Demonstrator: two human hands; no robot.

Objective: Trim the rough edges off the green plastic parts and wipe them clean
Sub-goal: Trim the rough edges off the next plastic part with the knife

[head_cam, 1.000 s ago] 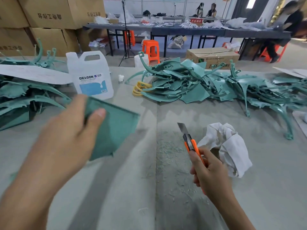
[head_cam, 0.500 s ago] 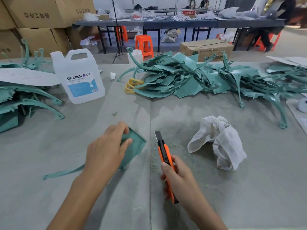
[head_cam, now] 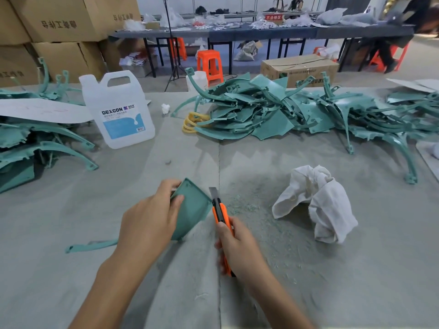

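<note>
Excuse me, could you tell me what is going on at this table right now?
A person is trimming green plastic pieces. The left hand holds a green part, and the right hand grips an orange utility knife with its blade out beside the part's edge. Green shavings lie on the grey table near a crumpled white cloth. A pile of green parts and a white jug sit further back.
</note>
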